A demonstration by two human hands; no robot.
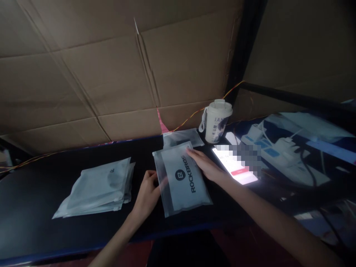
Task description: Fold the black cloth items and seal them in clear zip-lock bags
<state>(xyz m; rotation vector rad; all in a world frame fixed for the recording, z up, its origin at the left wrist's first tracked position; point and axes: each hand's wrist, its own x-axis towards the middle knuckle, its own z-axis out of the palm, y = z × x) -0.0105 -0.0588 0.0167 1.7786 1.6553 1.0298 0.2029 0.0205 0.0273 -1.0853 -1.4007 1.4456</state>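
A frosted zip bag (pixel 182 181) printed ROCKBROS lies tilted in front of me, with something pale and flat inside. My left hand (pixel 148 191) is closed on its left edge; part of the thumb shows through the clear strip, and the other fingers curl beside it. At the upper right edge, my right hand (pixel 205 165) grips the bag, fingertips on its front near the corner. How far its thumb reaches behind is hidden. Left of my hands, a stack of similar frosted bags (pixel 97 185) rests on the black table (pixel 36 185).
Another frosted bag (pixel 194 137) lies behind the one in my hands. A lidded white cup (pixel 218 120) stands at the back, beside a lit phone (pixel 244 177). Power strips with plugs (pixel 286 159) are on the right. A cardboard wall (pixel 189 70) closes off the back.
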